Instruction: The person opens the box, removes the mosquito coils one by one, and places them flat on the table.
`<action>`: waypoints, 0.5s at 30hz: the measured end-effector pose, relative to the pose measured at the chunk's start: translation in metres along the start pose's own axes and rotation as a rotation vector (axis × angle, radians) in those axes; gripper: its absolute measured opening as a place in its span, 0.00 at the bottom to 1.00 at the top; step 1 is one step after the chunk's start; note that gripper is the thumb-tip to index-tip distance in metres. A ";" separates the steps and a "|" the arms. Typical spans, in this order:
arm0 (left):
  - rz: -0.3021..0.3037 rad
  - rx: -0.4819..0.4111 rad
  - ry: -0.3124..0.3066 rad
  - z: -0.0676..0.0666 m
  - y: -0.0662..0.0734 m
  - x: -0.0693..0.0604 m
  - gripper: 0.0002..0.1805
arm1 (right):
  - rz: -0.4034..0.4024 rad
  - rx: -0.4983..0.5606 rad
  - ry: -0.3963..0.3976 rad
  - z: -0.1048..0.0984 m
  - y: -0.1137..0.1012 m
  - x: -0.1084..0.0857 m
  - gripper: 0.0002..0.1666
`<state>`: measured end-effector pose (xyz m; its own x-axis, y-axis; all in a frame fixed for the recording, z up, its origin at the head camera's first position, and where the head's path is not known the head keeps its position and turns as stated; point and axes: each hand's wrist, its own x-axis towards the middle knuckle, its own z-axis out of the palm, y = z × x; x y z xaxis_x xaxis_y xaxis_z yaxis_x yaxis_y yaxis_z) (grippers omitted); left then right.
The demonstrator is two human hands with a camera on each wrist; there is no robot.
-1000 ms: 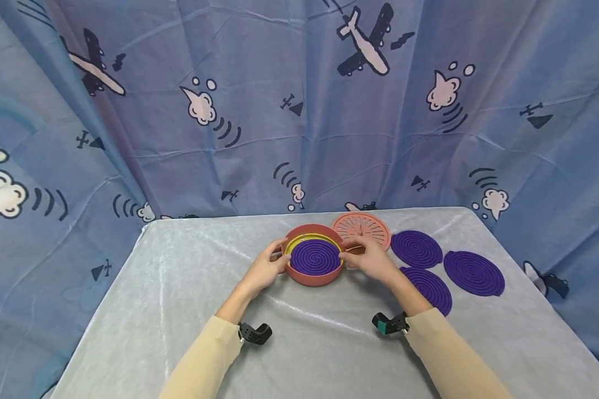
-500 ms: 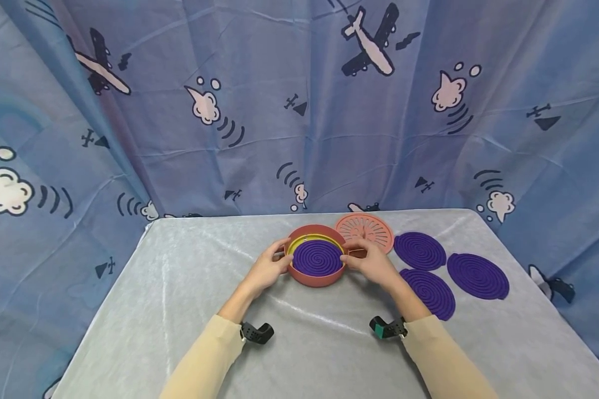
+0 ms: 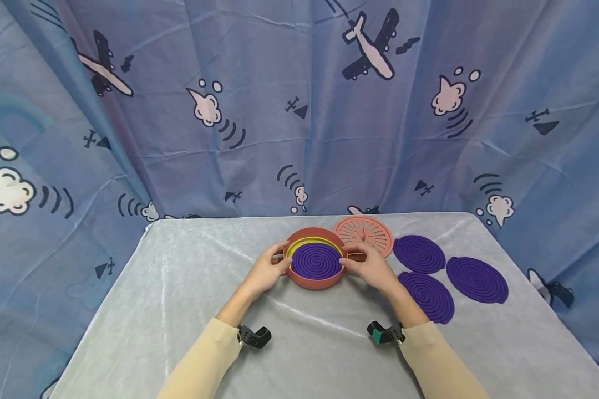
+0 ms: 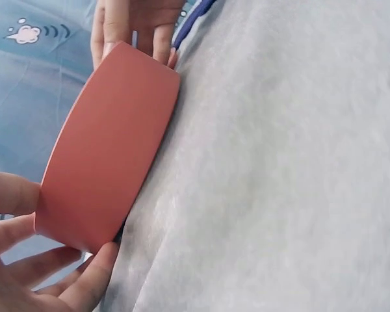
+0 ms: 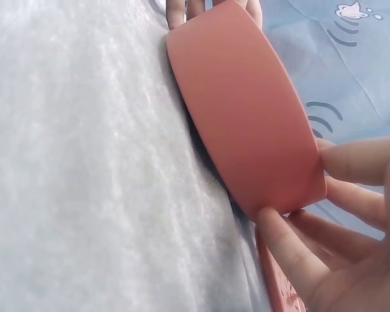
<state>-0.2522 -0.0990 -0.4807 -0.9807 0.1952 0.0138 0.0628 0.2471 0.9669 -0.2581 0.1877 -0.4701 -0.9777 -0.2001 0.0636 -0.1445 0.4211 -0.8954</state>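
- Left hand [image 3: 268, 270] and right hand [image 3: 371, 268], gripping round terracotta tub [image 3: 315, 284], near tabletop's [image 3: 204, 249] far edge.
- Purple spiral mat [image 3: 316, 261], lying inside; uneven lifting could be tipping it.

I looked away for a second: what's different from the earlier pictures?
Very little: the right forearm moved slightly toward the person's left, uncovering a bit more of the nearest purple disc. Nothing was newly gripped or let go.

Unchanged: the left hand and right hand hold the red bowl, with the purple spiral inside; the slotted disc and loose purple discs lie in place.
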 end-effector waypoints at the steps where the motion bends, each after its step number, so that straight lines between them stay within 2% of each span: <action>1: 0.005 0.007 0.001 0.000 0.000 0.000 0.28 | 0.003 0.002 0.004 0.000 0.000 -0.001 0.25; 9: 0.012 0.048 0.001 -0.003 0.002 -0.001 0.28 | 0.004 0.021 -0.006 0.000 0.000 -0.003 0.24; 12: 0.038 0.112 0.008 -0.005 0.004 -0.001 0.28 | 0.010 0.020 -0.011 0.000 -0.001 -0.003 0.25; 15: 0.090 0.199 0.018 -0.008 0.008 -0.001 0.26 | 0.017 0.023 -0.012 0.000 -0.002 -0.002 0.24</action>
<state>-0.2526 -0.1050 -0.4708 -0.9725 0.2084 0.1044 0.1841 0.4120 0.8924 -0.2563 0.1870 -0.4681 -0.9781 -0.2037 0.0427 -0.1236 0.4040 -0.9064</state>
